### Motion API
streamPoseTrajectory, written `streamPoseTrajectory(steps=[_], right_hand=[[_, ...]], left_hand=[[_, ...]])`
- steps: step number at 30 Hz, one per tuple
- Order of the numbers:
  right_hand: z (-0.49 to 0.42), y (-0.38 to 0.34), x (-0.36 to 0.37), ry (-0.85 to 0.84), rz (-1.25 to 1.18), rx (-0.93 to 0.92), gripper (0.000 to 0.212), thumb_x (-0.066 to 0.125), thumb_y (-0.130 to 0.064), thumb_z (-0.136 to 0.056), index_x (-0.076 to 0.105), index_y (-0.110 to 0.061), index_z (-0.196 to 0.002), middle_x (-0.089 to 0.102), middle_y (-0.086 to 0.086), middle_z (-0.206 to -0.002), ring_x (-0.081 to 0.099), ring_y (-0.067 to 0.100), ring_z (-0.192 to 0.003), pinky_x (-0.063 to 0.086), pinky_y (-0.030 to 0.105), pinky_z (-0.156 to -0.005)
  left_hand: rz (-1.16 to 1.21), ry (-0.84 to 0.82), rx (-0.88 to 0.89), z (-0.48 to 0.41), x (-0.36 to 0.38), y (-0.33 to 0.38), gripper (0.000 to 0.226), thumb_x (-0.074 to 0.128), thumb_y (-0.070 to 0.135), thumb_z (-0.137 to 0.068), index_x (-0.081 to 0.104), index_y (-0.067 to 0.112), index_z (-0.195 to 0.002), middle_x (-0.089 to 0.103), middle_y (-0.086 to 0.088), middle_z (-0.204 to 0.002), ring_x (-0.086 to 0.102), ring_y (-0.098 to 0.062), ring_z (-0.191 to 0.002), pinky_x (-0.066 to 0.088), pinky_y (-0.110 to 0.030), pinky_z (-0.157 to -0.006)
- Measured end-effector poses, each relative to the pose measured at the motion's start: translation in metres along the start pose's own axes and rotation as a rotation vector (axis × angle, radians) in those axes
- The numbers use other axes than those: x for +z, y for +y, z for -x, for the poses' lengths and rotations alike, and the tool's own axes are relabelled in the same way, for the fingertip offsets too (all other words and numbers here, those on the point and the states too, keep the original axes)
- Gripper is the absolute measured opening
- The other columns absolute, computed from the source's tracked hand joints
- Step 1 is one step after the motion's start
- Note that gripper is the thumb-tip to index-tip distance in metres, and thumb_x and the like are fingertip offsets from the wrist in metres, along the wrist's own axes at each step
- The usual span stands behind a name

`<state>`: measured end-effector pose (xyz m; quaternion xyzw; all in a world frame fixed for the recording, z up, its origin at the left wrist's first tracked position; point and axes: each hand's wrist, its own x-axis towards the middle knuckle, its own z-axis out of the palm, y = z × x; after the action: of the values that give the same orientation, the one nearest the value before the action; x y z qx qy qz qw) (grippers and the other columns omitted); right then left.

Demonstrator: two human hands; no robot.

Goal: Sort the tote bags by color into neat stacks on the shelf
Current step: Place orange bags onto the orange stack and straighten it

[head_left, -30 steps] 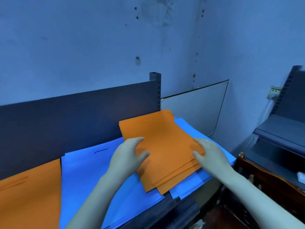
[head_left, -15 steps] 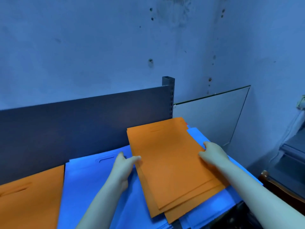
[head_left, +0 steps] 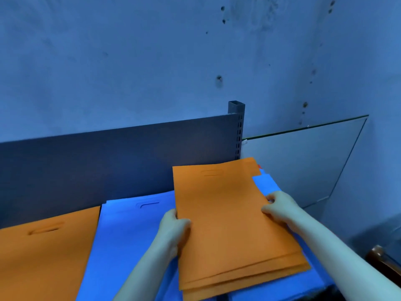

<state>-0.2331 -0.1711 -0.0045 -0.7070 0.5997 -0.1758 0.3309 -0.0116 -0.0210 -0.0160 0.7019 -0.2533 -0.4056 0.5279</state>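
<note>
Where the small stack of flat orange fabric tote bags (head_left: 227,224) is taken at its two long edges, both hands are recorded as curled onto it. The left hand (head_left: 173,229) is closed on the left edge, thumb laid on top. The right hand (head_left: 280,208) is closed on the right edge, fingers bent over it. Whether the stack is lifted or resting cannot be told.

Several bags are counted in the held stack; their near edges are slightly staggered. A slot handle is seen near the far end.

Beneath and to the left of it, a layer of flat blue fabric tote bags (head_left: 130,235) is spread on the shelf, with a slot handle showing near its far edge. More blue is seen past the right edge.

At far left, just beside the blue layer, a second pile of orange tote bags (head_left: 43,257) is laid flat.

Behind all piles a dark grey metal back panel (head_left: 108,166) is set, ended by a slotted grey upright post (head_left: 236,127). A pale rectangular sheet (head_left: 303,166) is leaned against the stained blue-lit wall (head_left: 152,61).
</note>
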Motion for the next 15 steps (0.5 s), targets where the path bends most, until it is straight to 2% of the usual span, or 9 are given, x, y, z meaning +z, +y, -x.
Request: streamPoseTrajectory(steps=[1, 4, 6, 8, 10, 13, 15], right_hand=[[0.004, -0.002, -0.001, -0.037, -0.066, -0.012, 0.010, 0.056, -0.004, -0.074, 0.060, -0.009, -0.082, 0.061, 0.003, -0.073, 0.056, 0.019, -0.062, 0.045, 0.030, -0.056], [0.015, -0.008, -0.004, -0.034, -0.214, -0.106, 0.027, 0.053, 0.001, -0.077, 0.061, -0.018, -0.093, 0.068, 0.004, -0.083, 0.065, 0.021, -0.075, 0.052, 0.032, -0.065], [0.025, -0.015, -0.010, 0.015, -0.339, -0.168, 0.033, 0.052, 0.006, -0.078, 0.062, -0.018, -0.096, 0.070, 0.005, -0.085, 0.066, 0.022, -0.075, 0.052, 0.032, -0.063], [0.033, -0.021, -0.014, 0.008, -0.512, -0.196, 0.037, 0.051, 0.011, -0.080, 0.062, -0.015, -0.103, 0.070, 0.010, -0.091, 0.067, 0.026, -0.076, 0.052, 0.033, -0.063], [0.040, -0.026, -0.015, -0.005, -0.651, -0.204, 0.037, 0.050, 0.014, -0.082, 0.060, -0.011, -0.107, 0.069, 0.015, -0.093, 0.066, 0.032, -0.080, 0.053, 0.039, -0.068], [0.044, -0.029, -0.007, 0.001, -0.714, -0.216, 0.034, 0.050, 0.014, -0.084, 0.061, -0.013, -0.101, 0.068, 0.016, -0.092, 0.064, 0.032, -0.078, 0.052, 0.046, -0.076], [0.048, -0.030, 0.002, -0.025, -0.701, -0.233, 0.034, 0.051, 0.010, -0.086, 0.061, -0.021, -0.097, 0.069, 0.015, -0.097, 0.065, 0.031, -0.082, 0.052, 0.047, -0.081]], left_hand=[[-0.017, 0.027, 0.027, 0.004, 0.002, 0.001, 0.025, 0.051, -0.004, -0.076, 0.062, 0.004, -0.097, 0.069, -0.013, -0.089, 0.065, -0.030, -0.077, 0.051, -0.033, -0.063], [-0.024, 0.098, 0.142, 0.015, 0.001, 0.004, 0.042, 0.042, -0.012, -0.076, 0.067, 0.016, -0.093, 0.069, -0.014, -0.088, 0.063, -0.027, -0.073, 0.051, -0.035, -0.062], [0.014, 0.138, 0.194, 0.020, -0.005, 0.007, 0.044, 0.044, -0.011, -0.076, 0.069, 0.020, -0.093, 0.071, -0.014, -0.092, 0.065, -0.034, -0.081, 0.055, -0.044, -0.072], [0.093, 0.153, 0.186, 0.027, -0.010, 0.009, 0.037, 0.048, -0.007, -0.082, 0.068, 0.021, -0.097, 0.073, -0.008, -0.093, 0.069, -0.032, -0.088, 0.055, -0.047, -0.081], [0.129, 0.149, 0.160, 0.037, -0.014, 0.009, 0.024, 0.051, 0.003, -0.091, 0.065, 0.019, -0.104, 0.074, -0.006, -0.095, 0.070, -0.027, -0.089, 0.057, -0.044, -0.084], [0.055, 0.160, 0.120, 0.049, -0.019, -0.001, 0.016, 0.053, 0.017, -0.095, 0.065, 0.012, -0.104, 0.072, -0.009, -0.099, 0.069, -0.027, -0.092, 0.055, -0.046, -0.087], [0.004, 0.204, 0.127, 0.061, -0.024, -0.010, 0.016, 0.051, 0.016, -0.096, 0.066, 0.013, -0.098, 0.072, -0.008, -0.097, 0.069, -0.026, -0.091, 0.055, -0.046, -0.086]])
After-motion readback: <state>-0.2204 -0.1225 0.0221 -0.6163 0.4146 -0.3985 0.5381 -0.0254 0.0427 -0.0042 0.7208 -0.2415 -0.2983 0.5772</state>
